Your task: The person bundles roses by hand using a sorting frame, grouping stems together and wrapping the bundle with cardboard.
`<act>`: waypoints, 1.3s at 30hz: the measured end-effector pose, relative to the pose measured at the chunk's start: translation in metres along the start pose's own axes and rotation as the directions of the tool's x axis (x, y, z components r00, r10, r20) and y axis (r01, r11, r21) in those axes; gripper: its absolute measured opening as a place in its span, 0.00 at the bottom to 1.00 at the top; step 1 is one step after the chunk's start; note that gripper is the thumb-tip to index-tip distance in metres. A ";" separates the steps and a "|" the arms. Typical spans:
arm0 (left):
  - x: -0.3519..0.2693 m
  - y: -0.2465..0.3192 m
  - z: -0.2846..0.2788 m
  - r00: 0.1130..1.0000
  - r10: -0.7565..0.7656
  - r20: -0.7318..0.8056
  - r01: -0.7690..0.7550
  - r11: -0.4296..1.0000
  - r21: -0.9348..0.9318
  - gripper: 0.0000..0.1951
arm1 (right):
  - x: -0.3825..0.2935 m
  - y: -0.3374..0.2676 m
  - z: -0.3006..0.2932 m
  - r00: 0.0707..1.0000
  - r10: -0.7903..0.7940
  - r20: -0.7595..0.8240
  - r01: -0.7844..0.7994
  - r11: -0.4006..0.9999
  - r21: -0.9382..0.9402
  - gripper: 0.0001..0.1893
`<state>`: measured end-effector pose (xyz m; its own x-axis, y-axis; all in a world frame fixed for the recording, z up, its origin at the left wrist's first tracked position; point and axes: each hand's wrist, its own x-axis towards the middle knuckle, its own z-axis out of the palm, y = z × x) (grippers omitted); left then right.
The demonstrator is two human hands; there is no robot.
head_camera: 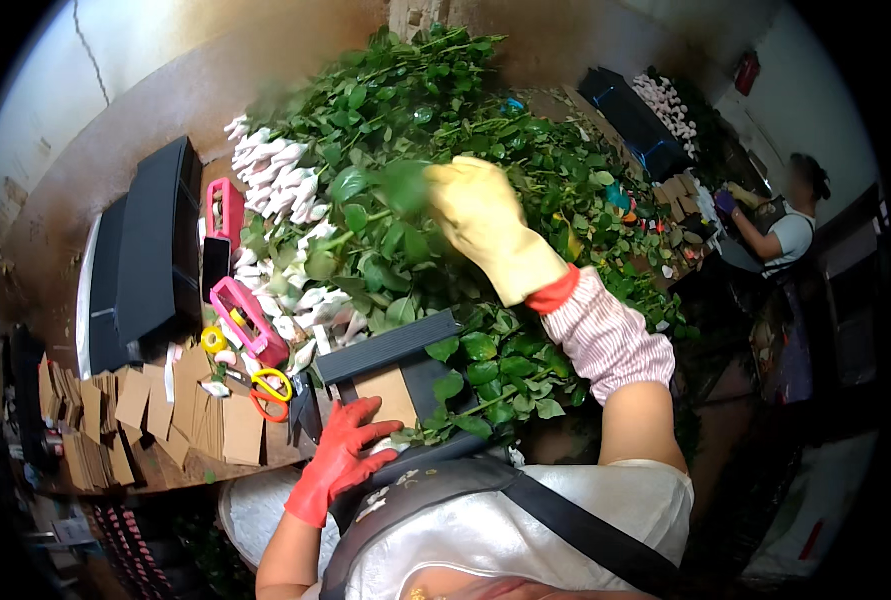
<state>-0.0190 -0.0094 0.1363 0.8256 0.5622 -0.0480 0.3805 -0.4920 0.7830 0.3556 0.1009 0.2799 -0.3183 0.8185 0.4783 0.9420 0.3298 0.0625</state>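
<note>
My left hand point(348, 450), in a red rubber glove, rests with fingers spread at a white flower bud point(387, 448) and the lower edge of a cardboard sheet point(385, 394). That sheet lies in a dark corrugated wrapper point(385, 346) close to my body, with a leafy stem point(483, 409) across its right side. My right hand point(475, 214), in a yellow rubber glove, is raised over the heap of leafy rose stems point(408, 90). Its fingers are curled around a leafy stem point(363, 229), partly blurred. White buds point(277, 176) lie to the left of the heap.
Pink tape dispensers point(254, 322), a phone point(216, 268), yellow-and-orange scissors point(271, 386) and yellow tape point(213, 340) lie on the left. Cardboard pieces point(243, 427) line the table edge; dark wrapped packs point(157, 247) stand behind. Another person point(787, 232) works at the far right.
</note>
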 end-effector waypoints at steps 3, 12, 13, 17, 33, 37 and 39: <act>-0.001 -0.006 0.004 0.998 0.056 -0.026 -0.056 0.998 0.011 0.20 | -0.030 0.004 0.004 0.971 -0.209 -0.112 0.222 0.969 0.111 0.12; -0.010 -0.027 0.023 0.994 -0.044 -0.103 0.022 0.979 -0.202 0.35 | -0.098 -0.052 -0.086 0.985 -0.173 -0.026 0.174 0.982 0.076 0.05; -0.009 -0.028 0.027 0.987 -0.091 -0.130 0.044 0.942 -0.332 0.40 | -0.113 -0.058 -0.090 0.978 -0.126 0.165 0.115 0.991 0.072 0.14; -0.003 -0.014 0.017 0.966 -0.200 -0.164 0.125 0.916 -0.381 0.72 | -0.179 -0.046 -0.066 0.748 0.083 0.658 -0.030 0.995 -0.093 0.18; 0.006 0.013 -0.009 0.995 0.066 -0.076 -0.052 0.982 0.183 0.33 | -0.082 0.027 0.108 0.927 0.238 0.290 -0.069 0.868 -0.492 0.10; 0.008 0.015 -0.009 0.994 0.038 -0.107 -0.023 0.990 0.140 0.25 | -0.040 0.032 0.120 0.731 0.389 0.561 -0.074 0.862 -0.501 0.15; 0.005 0.007 -0.001 0.981 0.043 -0.187 -0.019 0.991 0.130 0.21 | -0.021 0.015 0.077 0.773 0.405 0.488 -0.171 0.874 -0.455 0.18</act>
<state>-0.0127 -0.0091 0.1422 0.7486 0.6550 0.1029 0.4158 -0.5848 0.6965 0.3683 0.1249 0.2034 0.0838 0.9960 -0.0321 0.9262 -0.0660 0.3712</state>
